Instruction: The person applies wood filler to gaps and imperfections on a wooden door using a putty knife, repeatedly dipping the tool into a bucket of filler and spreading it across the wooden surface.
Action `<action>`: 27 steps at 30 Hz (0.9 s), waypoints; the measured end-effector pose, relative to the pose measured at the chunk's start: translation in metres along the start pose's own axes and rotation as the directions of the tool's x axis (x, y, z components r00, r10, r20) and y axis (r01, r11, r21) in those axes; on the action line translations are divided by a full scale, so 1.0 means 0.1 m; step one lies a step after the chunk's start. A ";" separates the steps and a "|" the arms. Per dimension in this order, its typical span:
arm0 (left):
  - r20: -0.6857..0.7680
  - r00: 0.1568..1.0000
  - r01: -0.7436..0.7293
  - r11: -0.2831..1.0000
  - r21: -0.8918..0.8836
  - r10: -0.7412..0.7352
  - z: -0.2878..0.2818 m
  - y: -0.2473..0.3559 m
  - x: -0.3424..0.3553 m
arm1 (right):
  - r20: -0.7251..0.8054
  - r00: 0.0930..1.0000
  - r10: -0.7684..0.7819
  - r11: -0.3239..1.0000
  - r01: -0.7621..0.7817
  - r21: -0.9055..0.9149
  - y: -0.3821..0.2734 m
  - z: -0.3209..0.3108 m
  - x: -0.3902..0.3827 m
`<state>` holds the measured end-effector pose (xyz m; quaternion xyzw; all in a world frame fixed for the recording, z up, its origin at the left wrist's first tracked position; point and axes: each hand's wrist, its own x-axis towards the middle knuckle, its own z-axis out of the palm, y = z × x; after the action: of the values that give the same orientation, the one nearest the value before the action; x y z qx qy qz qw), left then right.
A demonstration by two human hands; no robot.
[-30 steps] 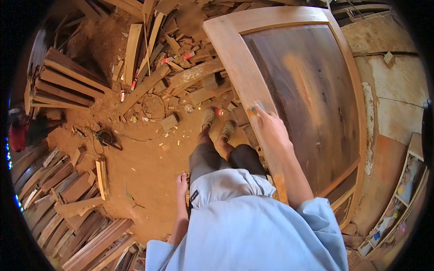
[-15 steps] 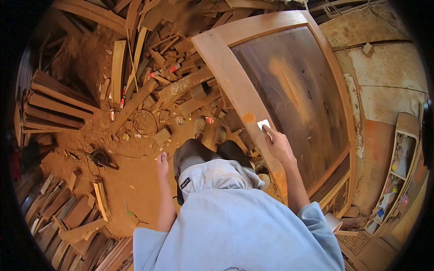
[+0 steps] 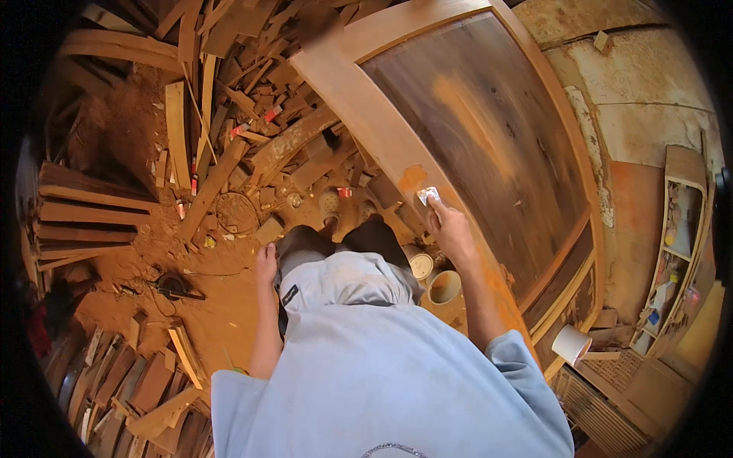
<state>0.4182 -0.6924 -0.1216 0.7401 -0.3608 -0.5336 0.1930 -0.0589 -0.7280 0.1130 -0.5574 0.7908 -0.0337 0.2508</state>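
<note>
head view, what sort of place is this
Probably a woodworking shop: a large framed wooden panel lies by the person's right hand, a heap of wood offcuts covers the ground beyond the feet, and boards are stacked at the left.

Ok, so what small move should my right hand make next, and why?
Probably ease the small, shiny silver-white flat piece in your right hand leftward onto the irregular orange-brown patch: the patch stands out against the pale wooden frame, and the piece is right beside it.
</note>
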 end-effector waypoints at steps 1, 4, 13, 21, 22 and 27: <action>0.004 1.000 -0.001 1.000 -0.011 0.001 0.03 -0.02 0.05 | -0.006 0.999 -0.045 0.998 0.045 0.050 0.01 -0.11 0.06; 0.020 0.997 0.071 0.964 -0.257 -0.068 0.21 0.11 -0.02 | -0.070 0.995 -0.069 0.995 0.073 0.068 -0.07 -0.26 0.38; 0.027 0.986 0.168 0.944 -0.284 -0.167 0.12 -0.23 -0.25 | 0.197 0.980 0.008 0.995 0.012 -0.102 0.05 -0.38 0.20; 0.066 0.989 0.142 0.978 -0.152 -0.134 0.18 0.01 -0.25 | 0.212 0.963 -0.167 0.975 0.193 -0.106 -0.33 -0.42 0.78; 0.059 0.993 0.111 0.984 -0.139 -0.104 0.16 0.04 -0.24 | 0.223 0.966 -0.131 0.972 0.169 -0.163 -0.39 -0.40 0.79; 0.062 0.995 0.088 0.975 -0.202 -0.077 0.12 0.20 -0.10 | 0.324 0.946 0.010 0.969 0.071 -0.237 -0.43 -0.45 0.50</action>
<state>0.3990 -0.6974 -0.1056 0.7160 -0.2782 -0.5953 0.2358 -0.0540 -0.7993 0.1486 -0.5944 0.7282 0.1522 0.3055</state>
